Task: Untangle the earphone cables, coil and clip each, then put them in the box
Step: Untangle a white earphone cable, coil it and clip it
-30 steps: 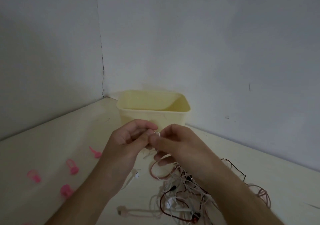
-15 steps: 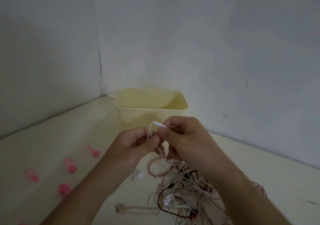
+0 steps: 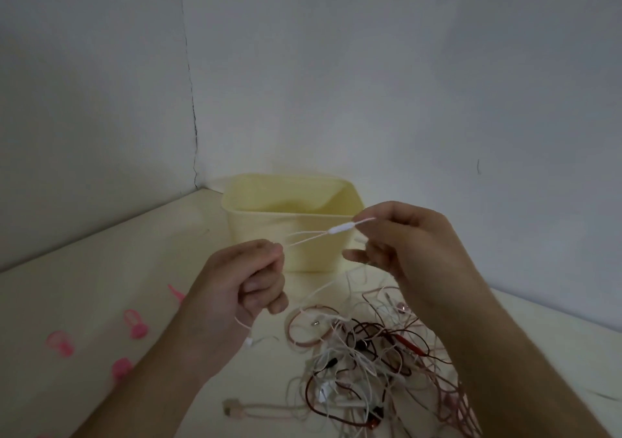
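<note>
nearest, at 5 o'clock, the cable tangle (image 3: 367,363) lies on the table (image 3: 101,269). above it, the left hand (image 3: 235,286) pinches two thin strands of the white cable (image 3: 323,232); the right hand (image 3: 404,245) pinches its other end. pink clips (image 3: 134,325) lie at 8 o'clock. the box (image 3: 289,222) stands beyond, in the corner.

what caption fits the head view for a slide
Both hands, left and right, stretch a white cable before the box, above the tangle.
</note>
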